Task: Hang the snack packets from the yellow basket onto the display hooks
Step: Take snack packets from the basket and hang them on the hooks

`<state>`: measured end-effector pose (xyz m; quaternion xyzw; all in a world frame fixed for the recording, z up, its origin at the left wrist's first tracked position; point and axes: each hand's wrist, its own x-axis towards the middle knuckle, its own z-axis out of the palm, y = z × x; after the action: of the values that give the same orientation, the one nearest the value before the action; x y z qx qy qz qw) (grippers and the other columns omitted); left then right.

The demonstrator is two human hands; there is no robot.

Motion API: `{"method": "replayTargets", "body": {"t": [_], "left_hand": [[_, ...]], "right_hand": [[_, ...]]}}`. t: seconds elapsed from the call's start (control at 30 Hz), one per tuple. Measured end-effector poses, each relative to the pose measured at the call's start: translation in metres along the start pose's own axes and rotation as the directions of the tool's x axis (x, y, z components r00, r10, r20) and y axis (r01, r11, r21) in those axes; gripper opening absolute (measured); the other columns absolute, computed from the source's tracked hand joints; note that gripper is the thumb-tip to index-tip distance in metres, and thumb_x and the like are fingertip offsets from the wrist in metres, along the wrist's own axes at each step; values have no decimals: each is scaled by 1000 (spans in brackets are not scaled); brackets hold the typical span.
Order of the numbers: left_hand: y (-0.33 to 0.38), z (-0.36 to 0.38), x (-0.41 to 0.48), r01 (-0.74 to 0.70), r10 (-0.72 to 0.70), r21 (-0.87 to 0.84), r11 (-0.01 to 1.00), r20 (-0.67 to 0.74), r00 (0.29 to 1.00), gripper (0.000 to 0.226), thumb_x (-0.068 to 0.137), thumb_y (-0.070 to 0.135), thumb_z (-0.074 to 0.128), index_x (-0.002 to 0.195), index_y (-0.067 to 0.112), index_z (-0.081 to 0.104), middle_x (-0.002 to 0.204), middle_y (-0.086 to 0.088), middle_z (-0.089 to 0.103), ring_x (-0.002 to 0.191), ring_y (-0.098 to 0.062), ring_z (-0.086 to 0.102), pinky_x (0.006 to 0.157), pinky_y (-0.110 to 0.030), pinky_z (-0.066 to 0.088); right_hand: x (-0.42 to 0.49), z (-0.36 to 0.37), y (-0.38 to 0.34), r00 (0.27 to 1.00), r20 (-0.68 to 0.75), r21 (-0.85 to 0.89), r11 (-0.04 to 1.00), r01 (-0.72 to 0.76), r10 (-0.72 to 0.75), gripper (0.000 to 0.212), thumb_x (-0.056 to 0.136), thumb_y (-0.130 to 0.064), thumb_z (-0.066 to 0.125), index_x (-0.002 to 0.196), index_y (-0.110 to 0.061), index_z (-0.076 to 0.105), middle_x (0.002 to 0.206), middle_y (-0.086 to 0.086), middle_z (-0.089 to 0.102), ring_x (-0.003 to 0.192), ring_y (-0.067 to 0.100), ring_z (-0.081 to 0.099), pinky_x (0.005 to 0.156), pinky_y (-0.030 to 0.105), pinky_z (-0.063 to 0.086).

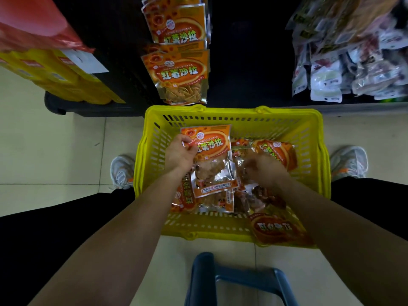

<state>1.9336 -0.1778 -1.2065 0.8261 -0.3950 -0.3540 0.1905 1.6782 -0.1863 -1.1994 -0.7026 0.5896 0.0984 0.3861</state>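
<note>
Down on the tiled floor (55, 151), between two white shoes (122, 171), sits a yellow basket (220, 112) with slotted walls. Over its far left part a person lifts an orange packet (212, 149) with a clear lower window showing pale chips. It stands nearly upright, face to the person. The left hand (180, 153) pinches this packet at its top left corner, thumb on the front.

The right hand (265, 168) is low in the basket's right half, down among the loose packets (278, 153). It is blurred, and I cannot tell whether its fingers hold anything. More of the same orange packets lie in a jumble on the basket bottom under both hands. One more packet lies upside down across the near right rim (276, 230).

Just beyond the basket rises a dark rack. Matching hung packets (183, 71) dangle there in two overlapping bunches, one above the other; the lower bunch ends just above the basket's far rim. To the right on the rack hangs a crowd of pale and clear bags (344, 69), blurred.

Left of the rack stand yellow boxes (57, 76) on a low black base, with a red bag (33, 25) above them. Close to the person, a blue stool (238, 279) shows at the bottom edge, between dark trouser legs.
</note>
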Motion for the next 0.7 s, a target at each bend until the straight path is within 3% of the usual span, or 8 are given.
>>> {"method": "replayTargets", "body": {"t": [0.13, 0.23, 0.33, 0.4, 0.47, 0.57, 0.63, 0.7], "left_hand": [[3, -3, -1, 13, -16, -108, 994, -27, 1000, 24, 90, 29, 74, 105, 33, 56, 121, 5, 60, 77, 0, 53, 45, -4, 38], [3, -3, -4, -10, 8, -115, 993, -20, 1000, 38, 89, 32, 75, 120, 32, 53, 119, 5, 60, 91, -6, 56, 48, -1, 36], [3, -2, -6, 13, -13, -92, 996, -2, 1000, 51, 90, 31, 73, 135, 28, 49, 129, -2, 63, 109, -17, 61, 66, -9, 48], [4, -1, -8, 18, -18, -36, 999, -3, 1000, 56, 91, 31, 71, 141, 26, 46, 133, -5, 62, 115, -22, 62, 76, -20, 52], [7, -4, -9, 4, -4, 23, 1000, -18, 1000, 58, 92, 30, 70, 144, 25, 44, 135, -6, 61, 112, -19, 62, 75, -17, 51], [11, -11, -8, -15, 18, 59, 998, -40, 999, 58, 93, 26, 69, 146, 24, 44, 136, -7, 61, 120, -26, 61, 92, -32, 50], [13, -16, -7, -12, 12, 3, 1000, -41, 999, 49, 93, 24, 70, 139, 25, 51, 132, -5, 63, 117, -25, 62, 87, -31, 53], [14, -22, -6, -15, 11, -56, 998, -73, 997, 30, 93, 21, 70, 121, 24, 62, 122, -3, 67, 109, -23, 64, 74, -24, 49]], "right_hand": [[22, -16, 14, 969, -201, -113, 979, -171, 146, 63, 90, -45, 62, 143, -18, 43, 144, 20, 39, 129, 43, 42, 105, 50, 39], [31, -20, 21, 954, -223, -259, 931, -258, 203, 76, 87, -50, 66, 146, -14, 32, 146, 21, 35, 132, 44, 38, 106, 53, 39], [32, -22, 28, 941, -165, -236, 915, -329, 296, 67, 87, -38, 69, 137, -9, 36, 135, 23, 47, 120, 43, 51, 97, 49, 46], [31, -24, 32, 943, -155, -229, 917, -325, 296, 42, 86, -28, 69, 118, -7, 51, 120, 21, 59, 108, 38, 58, 88, 43, 50], [32, -27, 35, 945, -140, -163, 935, -315, 295, 24, 85, -20, 69, 104, -11, 58, 112, 18, 66, 98, 34, 62, 78, 36, 49], [31, -39, 35, 954, -47, 107, 951, -291, 298, 47, 82, -19, 75, 127, -21, 60, 122, 11, 65, 105, 31, 63, 70, 29, 49], [29, -49, 34, 968, -8, 300, 924, -238, 252, 60, 80, -19, 78, 136, -26, 56, 127, 7, 63, 106, 28, 63, 68, 25, 47], [26, -58, 32, 985, 9, 344, 924, -164, 171, 55, 78, -22, 81, 129, -30, 60, 125, 2, 65, 94, 18, 63, 64, 22, 47]]}}
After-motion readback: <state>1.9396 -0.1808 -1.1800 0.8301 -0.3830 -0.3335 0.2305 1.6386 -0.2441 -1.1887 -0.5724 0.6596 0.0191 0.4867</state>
